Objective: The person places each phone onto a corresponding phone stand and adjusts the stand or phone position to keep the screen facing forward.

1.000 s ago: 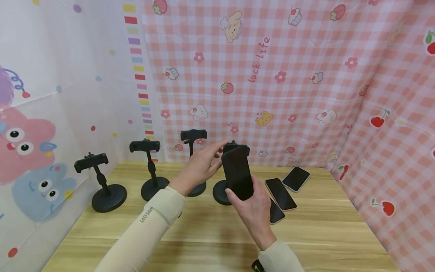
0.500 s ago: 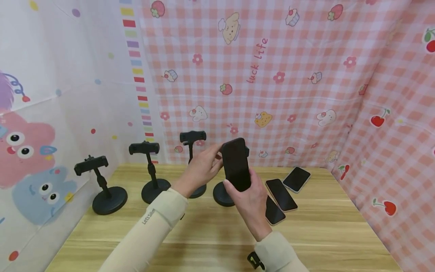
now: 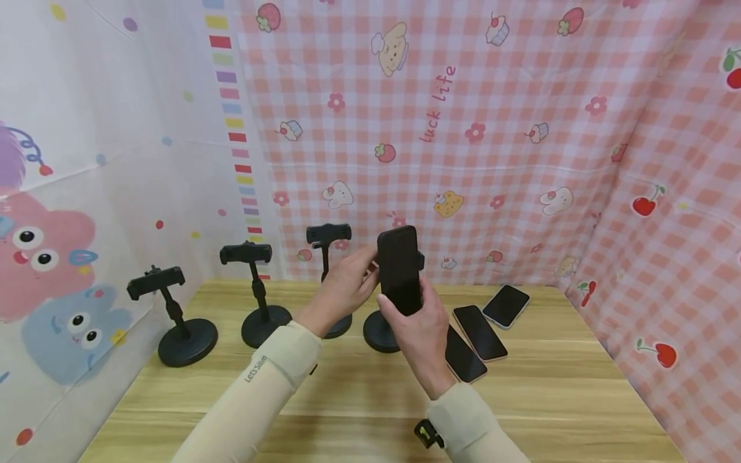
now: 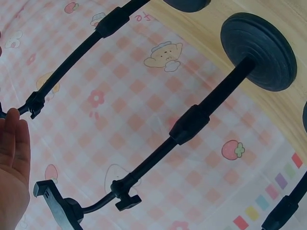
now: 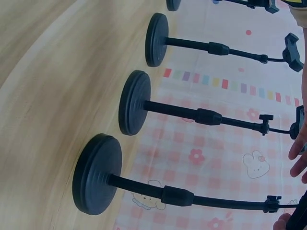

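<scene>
My right hand (image 3: pixel 413 328) grips a black smartphone (image 3: pixel 399 267) by its lower end, thumb on the left edge. The phone stands nearly upright in front of the head of the rightmost phone stand (image 3: pixel 379 331), whose clamp (image 3: pixel 420 260) shows only as a sliver on the right. My left hand (image 3: pixel 344 283) holds the left side of that clamp, its fingertips partly hidden behind the phone. In the left wrist view, the fingers (image 4: pixel 20 148) reach the top of the stand's thin post (image 4: pixel 72 67). The right wrist view shows that stand's round base (image 5: pixel 96 175) on the table.
Three more black phone stands, with nothing in their clamps, stand to the left: one at far left (image 3: pixel 186 341), one beside it (image 3: pixel 260 308) and one behind my left hand (image 3: pixel 329 233). Three phones lie at right, including a middle one (image 3: pixel 480 332). Patterned cloth (image 3: pixel 509 173) hangs behind the wooden table.
The smartphone has moved up and slightly left with my right hand, turned more upright, and now covers most of the clamp. My left hand stays at the clamp's left side.
</scene>
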Tool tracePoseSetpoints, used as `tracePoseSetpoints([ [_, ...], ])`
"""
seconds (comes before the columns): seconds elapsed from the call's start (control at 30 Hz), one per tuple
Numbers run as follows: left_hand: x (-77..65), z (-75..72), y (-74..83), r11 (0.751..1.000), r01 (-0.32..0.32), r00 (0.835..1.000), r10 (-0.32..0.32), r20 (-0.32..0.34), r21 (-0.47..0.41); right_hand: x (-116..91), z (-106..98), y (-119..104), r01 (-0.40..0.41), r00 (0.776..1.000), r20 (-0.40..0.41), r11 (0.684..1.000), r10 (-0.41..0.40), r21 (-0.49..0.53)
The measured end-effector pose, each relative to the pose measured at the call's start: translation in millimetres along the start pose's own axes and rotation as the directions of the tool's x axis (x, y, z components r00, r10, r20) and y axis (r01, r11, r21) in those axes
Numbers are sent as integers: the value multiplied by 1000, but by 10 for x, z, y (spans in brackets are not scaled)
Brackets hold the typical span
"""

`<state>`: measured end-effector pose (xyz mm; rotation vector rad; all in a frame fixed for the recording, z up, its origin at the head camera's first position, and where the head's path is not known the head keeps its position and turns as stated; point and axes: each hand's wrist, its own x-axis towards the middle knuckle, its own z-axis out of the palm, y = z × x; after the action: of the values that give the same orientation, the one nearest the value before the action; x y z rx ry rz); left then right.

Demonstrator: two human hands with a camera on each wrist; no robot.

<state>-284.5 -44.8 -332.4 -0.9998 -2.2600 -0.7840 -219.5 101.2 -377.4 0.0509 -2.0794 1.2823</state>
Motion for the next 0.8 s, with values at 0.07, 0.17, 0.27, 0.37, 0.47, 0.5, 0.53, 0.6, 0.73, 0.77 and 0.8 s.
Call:
tracePoseSetpoints([
  [0.07, 9, 3, 3, 1000, 2, 1000, -2, 1, -6, 18, 10, 1, -6, 1000, -7, 1000, 6, 6],
  [0.17, 16, 8, 5, 1000, 1, 1000, -1, -2, -8, 38, 20, -1, -15, 1000, -11, 1000, 15, 8],
  [0.27, 18, 10, 8, 1000, -11, 1000, 11, -9, -14, 56, 27, -3, -30, 1000, -8, 1000, 30, 4],
  [0.37, 21, 9, 14, 999, -24, 1000, 23, -7, -36, 71, 33, -3, -49, 999, -2, 999, 49, 17],
  [0.47, 19, 5, 18, 998, -20, 1000, 21, 5, -52, 84, 39, -6, -63, 998, 0, 997, 63, 32],
  [0.5, 19, 2, 20, 998, -16, 1000, 17, 10, -56, 87, 42, -7, -67, 998, 1, 997, 67, 39],
  [0.53, 20, 0, 23, 998, -12, 1000, 13, 17, -61, 90, 45, -7, -68, 998, 0, 997, 68, 46],
  [0.6, 20, -2, 25, 998, -2, 1000, 5, 31, -67, 96, 52, -10, -69, 998, -9, 996, 69, 56],
  [0.73, 27, -8, 25, 997, 4, 999, 0, 42, -82, 104, 69, -12, -58, 998, -34, 996, 61, 70],
  [0.77, 28, -12, 24, 996, 4, 999, -1, 41, -86, 106, 73, -12, -53, 998, -38, 996, 56, 71],
  [0.8, 29, -12, 21, 996, 3, 999, 1, 40, -93, 107, 76, -13, -50, 998, -43, 996, 53, 72],
])
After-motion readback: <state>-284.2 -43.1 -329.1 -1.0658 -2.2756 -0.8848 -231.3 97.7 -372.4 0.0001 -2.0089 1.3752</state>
